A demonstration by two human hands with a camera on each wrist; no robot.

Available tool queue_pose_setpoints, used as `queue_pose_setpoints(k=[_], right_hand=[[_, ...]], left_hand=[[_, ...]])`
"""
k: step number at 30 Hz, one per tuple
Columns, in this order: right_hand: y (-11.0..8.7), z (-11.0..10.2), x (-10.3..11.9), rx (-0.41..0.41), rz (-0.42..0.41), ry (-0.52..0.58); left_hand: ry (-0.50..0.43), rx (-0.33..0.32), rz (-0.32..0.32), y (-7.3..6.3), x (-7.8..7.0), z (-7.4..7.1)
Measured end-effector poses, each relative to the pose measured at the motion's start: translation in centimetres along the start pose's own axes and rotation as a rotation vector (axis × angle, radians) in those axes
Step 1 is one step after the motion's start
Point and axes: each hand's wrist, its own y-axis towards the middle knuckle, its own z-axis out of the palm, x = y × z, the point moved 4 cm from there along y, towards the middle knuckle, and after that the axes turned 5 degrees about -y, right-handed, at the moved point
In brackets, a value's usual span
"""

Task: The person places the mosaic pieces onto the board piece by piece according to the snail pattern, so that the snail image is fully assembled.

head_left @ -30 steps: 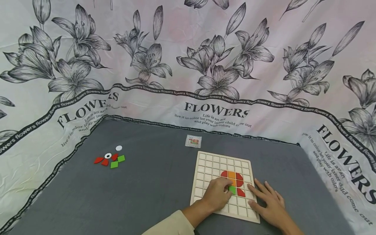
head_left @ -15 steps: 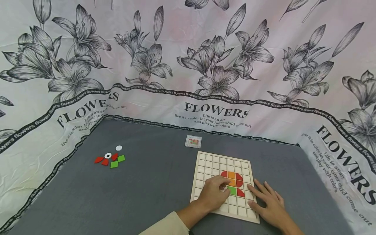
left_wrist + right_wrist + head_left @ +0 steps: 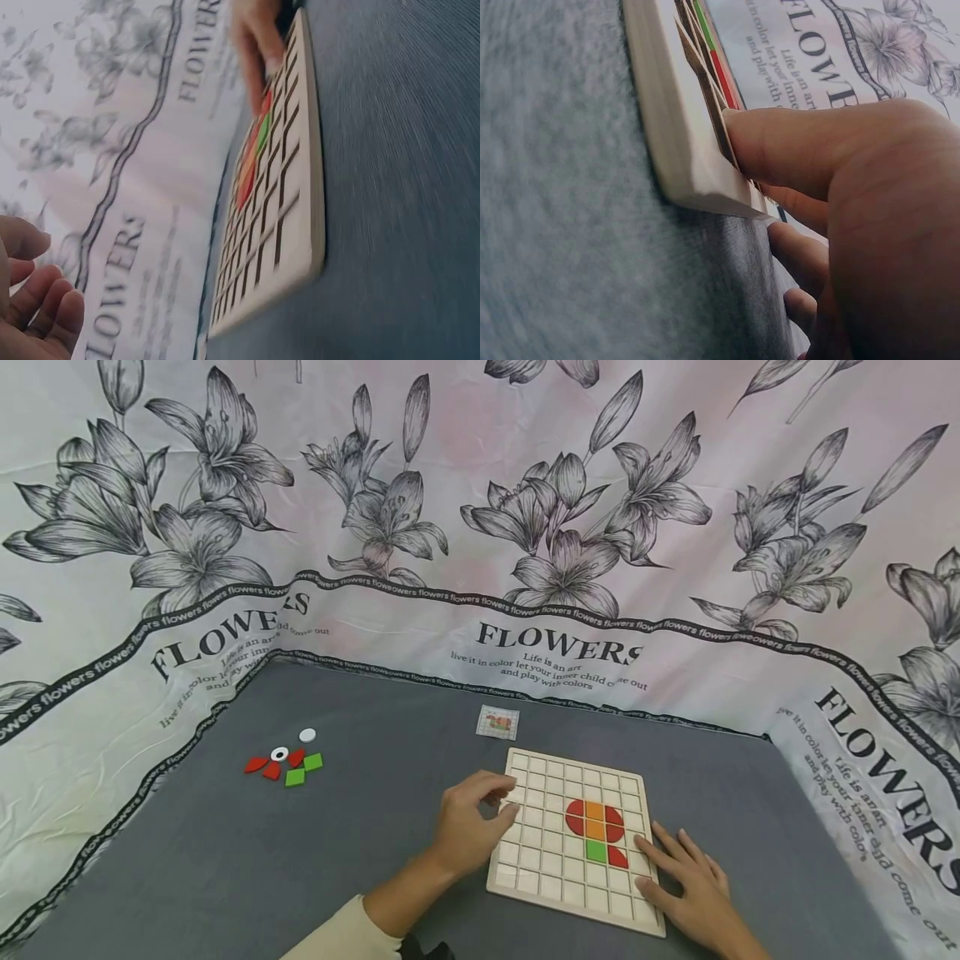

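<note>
A pale wooden grid board lies on the grey cloth. Set in its cells are two orange squares, rounded red pieces beside them, a green square below, and a red quarter-circle. My left hand is over the board's left edge, thumb and fingers loosely bent and apart, with nothing between them; the left wrist view also shows these bare fingers. My right hand rests at the board's right edge, its fingers extended and the thumb on the board's face.
Behind the board lies a small printed card. Off to the left is a loose group of red pieces, green squares, a white disc and a white disc with a black centre. A flower-printed curtain borders the table.
My left hand has let go of the green square, which stays in its cell, and has moved left to the board's edge. My right hand keeps its place.
</note>
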Motion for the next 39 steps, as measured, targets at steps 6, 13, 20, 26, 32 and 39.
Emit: queue_pose_setpoints(k=[6,13,20,26,32,39], right_hand=[[0.0,0.0,0.1,0.013,0.02,-0.012],[0.1,0.0,0.4,0.038,0.044,-0.01],[0.1,0.0,0.7,0.043,0.051,0.001],[0.2,0.0,0.9,0.031,0.04,0.018],[0.2,0.0,0.9,0.038,0.05,0.024],[0.4,-0.3,1.0,0.04,0.057,0.009]], left_hand=[[0.008,-0.056,-0.009,0.0,-1.4,-4.7],[0.011,-0.113,0.004,0.7,-3.3,-9.2],[0.042,-0.182,-0.024,0.4,-2.0,-13.3],[0.152,-0.29,-0.106,-0.8,1.2,-17.8],[0.324,-0.411,-0.242,-3.7,7.8,-23.1],[0.619,-0.405,-0.49,-4.2,8.1,-26.4]])
